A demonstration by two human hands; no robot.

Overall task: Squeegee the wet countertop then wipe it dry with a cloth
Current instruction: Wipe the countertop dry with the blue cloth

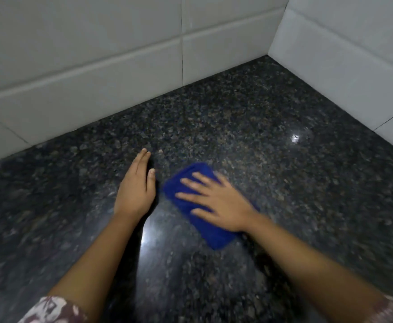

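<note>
A folded blue cloth (186, 183) lies on the dark speckled granite countertop (237, 117) near the middle of the view. My right hand (216, 201) presses flat on top of the cloth with fingers spread; both look blurred. My left hand (136, 185) rests flat on the bare counter just left of the cloth, fingers together, holding nothing. No squeegee is in view.
White tiled walls (97, 66) border the counter at the back and on the right (344, 54), meeting in a corner at the upper right. Bright reflections shine on the stone near my left wrist (147, 236) and toward the right (295, 137).
</note>
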